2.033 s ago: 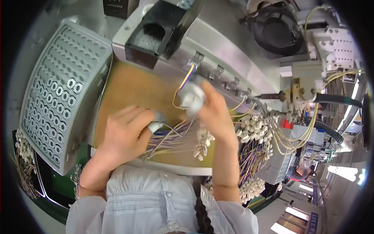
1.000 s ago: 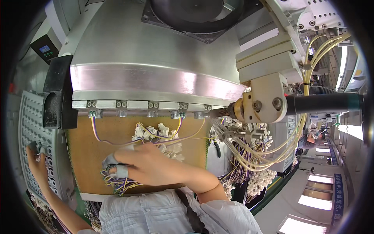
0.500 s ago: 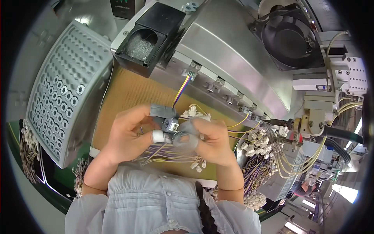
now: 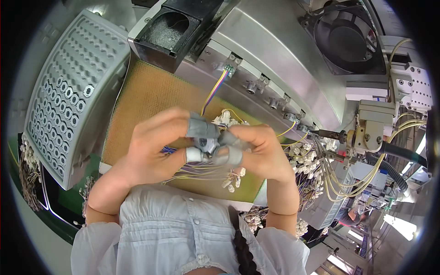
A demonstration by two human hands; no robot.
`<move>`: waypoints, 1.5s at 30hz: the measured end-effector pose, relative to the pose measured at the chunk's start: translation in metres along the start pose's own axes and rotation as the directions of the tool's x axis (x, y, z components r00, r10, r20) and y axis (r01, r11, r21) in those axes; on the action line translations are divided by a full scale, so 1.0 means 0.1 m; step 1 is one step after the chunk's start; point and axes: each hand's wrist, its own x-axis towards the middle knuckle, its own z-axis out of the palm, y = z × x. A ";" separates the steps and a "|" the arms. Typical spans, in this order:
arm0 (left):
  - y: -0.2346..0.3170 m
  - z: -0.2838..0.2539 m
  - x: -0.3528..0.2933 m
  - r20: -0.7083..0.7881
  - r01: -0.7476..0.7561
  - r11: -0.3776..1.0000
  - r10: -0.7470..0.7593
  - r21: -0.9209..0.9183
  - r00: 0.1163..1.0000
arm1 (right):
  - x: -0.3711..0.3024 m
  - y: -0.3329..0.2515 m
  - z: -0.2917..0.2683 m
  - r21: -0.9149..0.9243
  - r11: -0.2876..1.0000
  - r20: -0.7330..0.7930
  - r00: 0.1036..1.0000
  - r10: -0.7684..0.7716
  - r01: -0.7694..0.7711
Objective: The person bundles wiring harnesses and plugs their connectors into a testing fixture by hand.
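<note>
My left hand [image 4: 158, 144], with grey and white coverings on its fingertips, pinches a small silver-grey round part [image 4: 208, 145] in front of my chest. Close against its right side is my right hand [image 4: 265, 153], also with covered fingertips. Its thumb and finger are drawn together at the part; motion blur hides what lies between them. Under both hands, on the tan mat, lies a bundle of yellow and purple wires [image 4: 201, 173] with white connectors [image 4: 233, 178] at the right end.
A grey tray [image 4: 103, 64] with rows of ring-shaped parts stands left. Beyond the mat [image 4: 137, 101] is a metal machine [image 4: 275, 50], with a colored wire strip [image 4: 214, 94] clamped at its edge. A black box [image 4: 167, 34], a fan [image 4: 346, 39] and a soldering-iron-like tool [image 4: 332, 134] surround it.
The small part has turned between my fingers, and its white face no longer shows. My right hand has shifted slightly right. The whole view has moved a little.
</note>
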 end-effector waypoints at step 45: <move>0.16 -0.62 -0.30 0.029 0.424 0.846 -0.457 0.323 0.889 | 0.12 0.22 0.18 0.340 0.932 -0.488 0.871 0.058 0.129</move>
